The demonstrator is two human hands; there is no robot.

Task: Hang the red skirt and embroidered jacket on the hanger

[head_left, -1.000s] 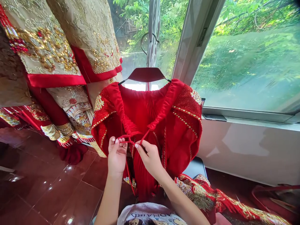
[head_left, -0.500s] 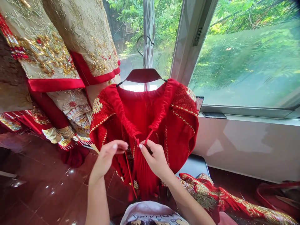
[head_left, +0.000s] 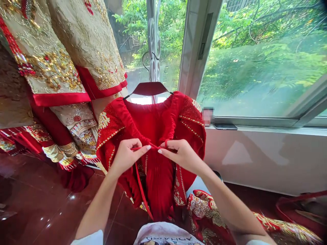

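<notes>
A red garment (head_left: 155,119) with a gathered neckline and gold-beaded panels hangs on a dark red hanger (head_left: 149,88) before me. My left hand (head_left: 130,154) pinches a thin red drawstring (head_left: 140,182) at the left of the neck opening, and a length of it dangles below. Facing it, my right hand (head_left: 177,149) pinches the cord on the other side, its fingertips close to the left ones. Between the two hands the cord runs short and nearly level across the opening. Whether it is knotted there I cannot tell.
Cream and gold embroidered garments (head_left: 58,64) with red hems hang at the left. Windows (head_left: 255,68) fill the back, with a dark flat object (head_left: 226,126) on the sill. Lower right, a red-gold embroidered cloth (head_left: 204,207) lies over a pale seat.
My left hand, fingers loose beside the cord before, now pinches it. Both hands have risen slightly and the cord is drawn across between them. The view has shifted a little.
</notes>
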